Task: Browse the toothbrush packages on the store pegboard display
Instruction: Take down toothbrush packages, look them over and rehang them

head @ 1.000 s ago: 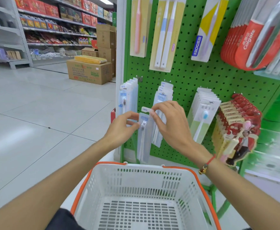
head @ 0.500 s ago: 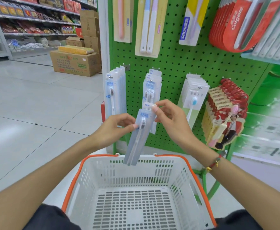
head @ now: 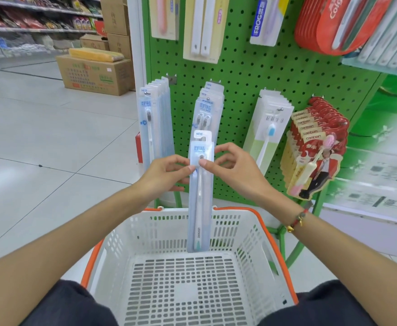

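Observation:
A long pale-blue toothbrush package [head: 200,198] hangs upright in front of me, its lower end over the white basket [head: 258,243]. My left hand [head: 167,174] pinches its upper left edge, and my right hand [head: 232,168] pinches the upper right edge with thumb and forefinger. Behind it stands the green pegboard [head: 244,74] with hooks of similar blue packages [head: 154,123] on the left, twin-brush packages [head: 208,107] in the middle and white-green packages [head: 267,128] to the right.
Red canban toothbrush cards [head: 315,147] hang at the right, red Colgate packs [head: 327,22] above them. Cardboard boxes [head: 96,71] stand on the tiled floor at the back left, before stocked shelves [head: 28,20]. The basket has an orange rim and sits against my legs.
The package has swung from tilted to upright and now hangs lower over the basket. Both hands have come closer together near its top, and the view has dipped toward the basket.

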`<state>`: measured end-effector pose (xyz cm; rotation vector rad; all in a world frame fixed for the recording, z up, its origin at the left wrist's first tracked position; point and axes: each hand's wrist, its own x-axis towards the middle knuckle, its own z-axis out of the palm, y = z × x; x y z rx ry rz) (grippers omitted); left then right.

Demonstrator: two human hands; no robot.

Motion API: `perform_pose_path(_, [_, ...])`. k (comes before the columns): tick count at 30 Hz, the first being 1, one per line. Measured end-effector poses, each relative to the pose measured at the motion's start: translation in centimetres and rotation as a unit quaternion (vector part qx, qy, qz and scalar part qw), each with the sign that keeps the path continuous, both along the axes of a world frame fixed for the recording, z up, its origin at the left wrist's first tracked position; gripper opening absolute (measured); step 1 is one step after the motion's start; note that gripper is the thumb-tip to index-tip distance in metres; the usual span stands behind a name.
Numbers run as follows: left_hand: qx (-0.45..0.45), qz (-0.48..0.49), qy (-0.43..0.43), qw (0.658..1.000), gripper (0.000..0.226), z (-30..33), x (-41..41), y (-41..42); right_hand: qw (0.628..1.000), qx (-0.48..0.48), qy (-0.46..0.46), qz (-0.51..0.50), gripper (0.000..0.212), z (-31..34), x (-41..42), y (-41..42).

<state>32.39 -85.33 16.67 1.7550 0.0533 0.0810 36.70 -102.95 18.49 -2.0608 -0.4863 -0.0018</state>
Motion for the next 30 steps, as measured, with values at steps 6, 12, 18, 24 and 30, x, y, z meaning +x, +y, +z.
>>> perform_pose_path(6, [-0.009, 0.005, 0.02, 1.0, 0.008, 0.1, 0.0, -0.3, 1.0, 0.001, -0.001, -0.016, 0.047, -0.6, 0.4, 0.3])
perform_pose_path(12, [-0.055, -0.008, 0.036, 0.998, 0.007, -0.1, 0.1, -0.4, 0.997, 0.056, 0.043, -0.01, 0.035, -0.8, 0.6, 0.6])
perform_pose_path(18, [-0.068, -0.002, 0.039, 0.997, 0.01, -0.2, 0.0, -0.3, 0.996, 0.067, 0.057, 0.011, 0.015, -0.8, 0.8, 0.2])
perform_pose_path(24, [-0.063, -0.007, 0.042, 0.997, 0.006, -0.3, 0.0, -0.3, 0.997, 0.054, 0.056, 0.02, 0.013, -1.0, 0.9, 0.1])
perform_pose_path(30, [-0.102, 0.015, 0.026, 0.994, 0.006, -0.2, 0.0, -0.1, 0.997, 0.015, 0.055, 0.047, 0.021, -1.4, 0.8, 0.2])
